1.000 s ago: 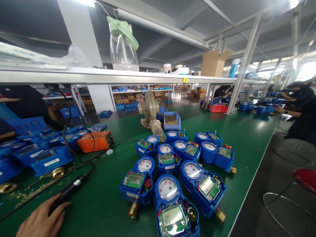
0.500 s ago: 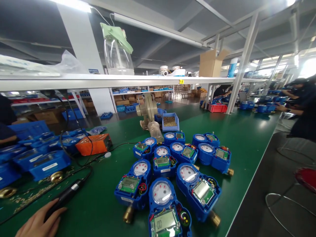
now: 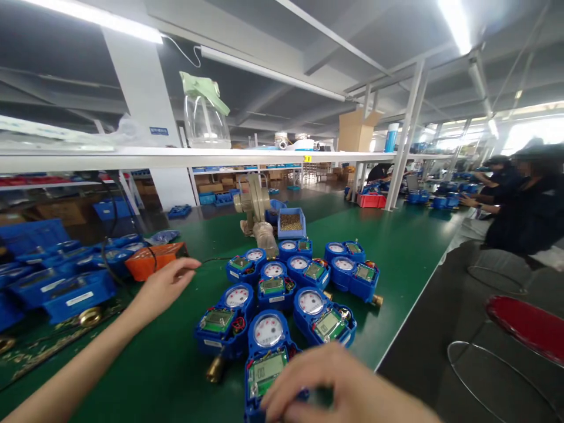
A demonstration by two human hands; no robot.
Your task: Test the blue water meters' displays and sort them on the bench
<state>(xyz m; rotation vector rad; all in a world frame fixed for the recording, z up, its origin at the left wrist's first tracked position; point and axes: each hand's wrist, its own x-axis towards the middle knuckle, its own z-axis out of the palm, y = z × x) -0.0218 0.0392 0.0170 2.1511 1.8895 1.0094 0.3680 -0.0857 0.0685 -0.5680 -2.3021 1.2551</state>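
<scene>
My left hand (image 3: 170, 282) reaches over the green bench beside the orange box (image 3: 152, 260). Its fingers are bent forward with a gap above the thumb, and nothing shows in them. Slightly blurred, my right hand (image 3: 324, 379) curls over the lower part of the nearest blue water meter (image 3: 268, 332); whether it touches the meter is unclear. Its fingers are bent together and their tips are partly hidden. This meter has a round white dial and a bare green board with a display (image 3: 267, 370). Several similar meters, one a display meter (image 3: 328, 323), stand close behind.
A beige blower (image 3: 253, 202) stands behind the meters, beside a blue bin of small brass parts (image 3: 291, 223). More blue meters (image 3: 79, 294) crowd the left, with brass fittings and scraps. A white shelf (image 3: 247, 157) spans the bench. Co-workers (image 3: 524, 194) and a red stool (image 3: 529, 329) are at the right.
My left hand has let go of the black corded tool and moved up and right toward the orange box. My right hand has come in over the nearest meter. The view has shifted.
</scene>
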